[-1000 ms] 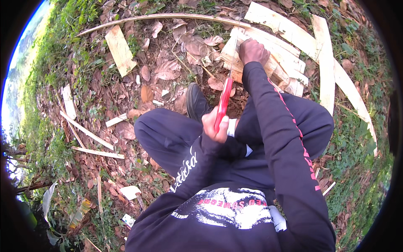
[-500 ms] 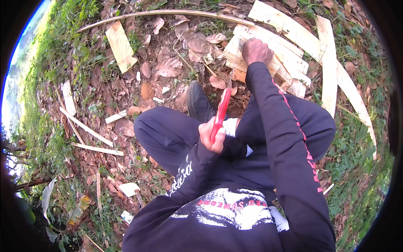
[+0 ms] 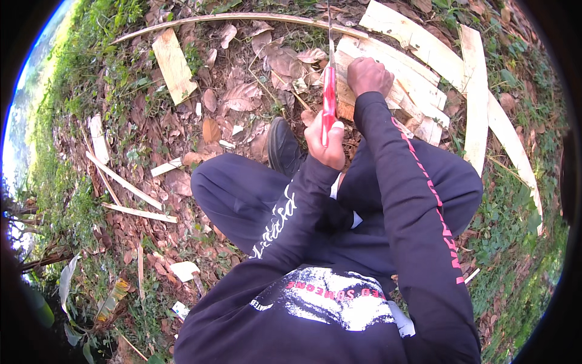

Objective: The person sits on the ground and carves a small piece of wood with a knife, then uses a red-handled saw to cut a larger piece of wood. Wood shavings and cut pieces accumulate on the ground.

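My left hand (image 3: 326,143) is closed round the red handle of a handsaw (image 3: 329,91). Its thin blade, seen almost edge-on, points away from me past the left edge of a pile of pale boards (image 3: 418,85). Curled on the near left part of that pile, my right hand (image 3: 370,77) bears on a wooden board (image 3: 344,59), its knuckles up. The undersides of the right fingers are hidden. A block of wood (image 3: 345,111) shows beneath the boards, close to my right knee.
Long pale planks (image 3: 476,103) lie crossed at the far right. A thin curved strip (image 3: 242,17) runs across the far side. One short board (image 3: 174,67) and several offcuts (image 3: 130,185) lie on leaf litter to the left. My shoe (image 3: 285,145) is near the saw.
My left hand has pushed the saw forward, away from me and slightly right, and the handle now stands straighter. The right hand stays on the boards.
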{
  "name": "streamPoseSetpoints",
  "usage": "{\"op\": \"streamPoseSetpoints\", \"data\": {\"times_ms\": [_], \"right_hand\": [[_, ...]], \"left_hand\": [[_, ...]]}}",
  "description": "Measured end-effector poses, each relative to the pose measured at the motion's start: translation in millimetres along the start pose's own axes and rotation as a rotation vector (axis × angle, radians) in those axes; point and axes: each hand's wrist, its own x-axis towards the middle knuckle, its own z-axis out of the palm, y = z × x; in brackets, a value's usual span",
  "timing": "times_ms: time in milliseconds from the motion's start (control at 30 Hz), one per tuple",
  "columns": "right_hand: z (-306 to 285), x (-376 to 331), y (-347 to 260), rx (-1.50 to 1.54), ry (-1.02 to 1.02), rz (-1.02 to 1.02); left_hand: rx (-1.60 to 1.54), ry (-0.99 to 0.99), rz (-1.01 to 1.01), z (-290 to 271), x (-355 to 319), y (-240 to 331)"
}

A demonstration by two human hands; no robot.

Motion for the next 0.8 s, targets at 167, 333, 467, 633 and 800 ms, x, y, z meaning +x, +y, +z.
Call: {"op": "streamPoseSetpoints", "data": {"times_ms": [167,333,467,633,800], "right_hand": [[10,-3,7,0.045,0.026,0.021],[26,-7,20,0.035,0.169,-0.121],[37,-6,21,0.010,0.237,-0.108],[25,-11,5,0.012,0.178,0.006],[29,-4,9,-0.025,0.177,0.017]], "left_hand": [[0.294,-0.065,0.161,24,11,16],[0.332,-0.159,0.101,5,23,16],[0.381,-0.250,0.144,-2,32,22],[0.371,-0.289,0.072,-21,16,21],[0.339,-0.243,0.012,-36,-35,44]]}}
